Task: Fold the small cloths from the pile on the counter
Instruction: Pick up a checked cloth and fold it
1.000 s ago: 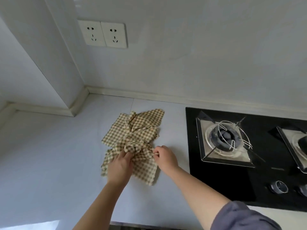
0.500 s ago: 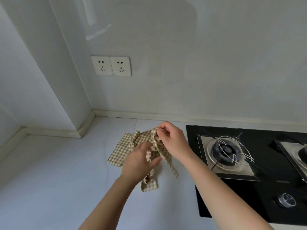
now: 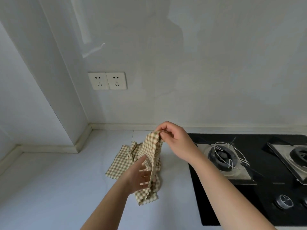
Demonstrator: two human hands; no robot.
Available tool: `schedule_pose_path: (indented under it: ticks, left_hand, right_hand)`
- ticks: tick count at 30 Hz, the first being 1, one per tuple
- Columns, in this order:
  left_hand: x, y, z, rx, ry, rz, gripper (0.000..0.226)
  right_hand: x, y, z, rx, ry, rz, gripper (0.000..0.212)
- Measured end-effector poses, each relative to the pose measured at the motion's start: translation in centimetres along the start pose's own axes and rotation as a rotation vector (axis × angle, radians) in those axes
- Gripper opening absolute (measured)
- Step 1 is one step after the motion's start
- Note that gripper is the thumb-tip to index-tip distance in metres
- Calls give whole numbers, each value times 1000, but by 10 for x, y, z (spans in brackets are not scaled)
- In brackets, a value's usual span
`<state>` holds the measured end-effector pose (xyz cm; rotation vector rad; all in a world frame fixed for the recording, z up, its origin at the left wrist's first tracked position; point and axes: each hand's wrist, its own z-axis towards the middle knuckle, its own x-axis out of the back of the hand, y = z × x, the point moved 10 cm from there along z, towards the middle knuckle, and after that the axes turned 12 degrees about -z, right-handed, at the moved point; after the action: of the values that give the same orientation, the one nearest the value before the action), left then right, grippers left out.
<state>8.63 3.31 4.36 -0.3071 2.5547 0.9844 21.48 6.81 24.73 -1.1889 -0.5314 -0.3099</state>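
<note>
- Head view, against half a second ago: the right hand (image 3: 174, 138) has carried one checked cloth (image 3: 150, 150) higher, and it now hangs lengthwise below centre frame, its lower end reaching down to the bench (image 3: 58, 188).
- That hand pinches the cloth's top corner between thumb and curled fingertips.
- The left hand (image 3: 139, 175) has dropped lower; its fingers lie nearly straight against the hanging cloth's left edge, and I see no firm grip.
- The remaining pile (image 3: 121, 161) lies flat just left of and behind the raised cloth, partly hidden by it.
- My judgement: one cloth is nearly separated from the pile, so finding a second corner and spreading it flat comes next; no fold is made yet.
- Edges: the black gas hob (image 3: 265, 188) starts just right of the cloth, with a wire pot stand on its burner (image 3: 222, 156) that could snag fabric.
- Open room: bare bench runs across the lower left of frame, bounded by the wall skirting behind and the projecting wall corner (image 3: 66, 97) at left; this looks the safer place to lay the cloth.
</note>
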Motion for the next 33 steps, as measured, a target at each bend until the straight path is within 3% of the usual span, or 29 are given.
schedule_pose_path:
  ticks: [2,6,9,11,13,15,18,20,22,24,27,29,30,32,33]
  left_hand:
    - [-13,6,-4,-31,-89,-139,35]
    - [-3,46,-13,-282,-72,-323,21]
    - [4,76,-31,-441,-142,-383,22]
    - [-7,88,-51,-452,-275,-464,20]
    - [-20,99,-68,-435,-423,-551,27]
    - [-32,109,-82,-468,-559,-569,29]
    - [-31,114,-91,-496,-540,-568,53]
    - [-33,112,-99,-479,-594,-550,54]
    - [-30,111,-108,-568,-592,-486,56]
    - [-32,117,-120,-637,-690,-466,61]
    - [-19,117,-122,-673,-639,-465,60]
    - [-15,102,-107,-520,-654,-535,27]
    - [-1,97,-98,-484,-555,-563,7]
    - [19,89,-88,-442,-400,-608,32]
    - [19,87,-89,-419,-383,-642,34]
  right_hand:
    - [6,3,-2,-6,1,-15,34]
    - [19,22,-12,-65,-2,-69,36]
    - [9,44,-23,-168,-163,-43,31]
    - [-11,61,-31,-269,-309,73,22]
    - [-38,73,-40,-412,-389,347,11]
    - [-70,91,-48,-610,-397,582,26]
    - [-119,104,-63,-803,-500,777,67]
    - [-143,98,-72,-866,-583,914,83]
    - [-158,83,-76,-853,-642,970,89]
    - [-165,67,-69,-776,-617,1024,84]
    - [-154,54,-51,-645,-427,1122,62]
    - [-138,53,-46,-606,-309,1191,56]
    - [-128,54,-44,-588,-257,1190,51]
    - [-112,60,-44,-570,-213,1157,37]
    - [-105,63,-45,-575,-203,1138,31]
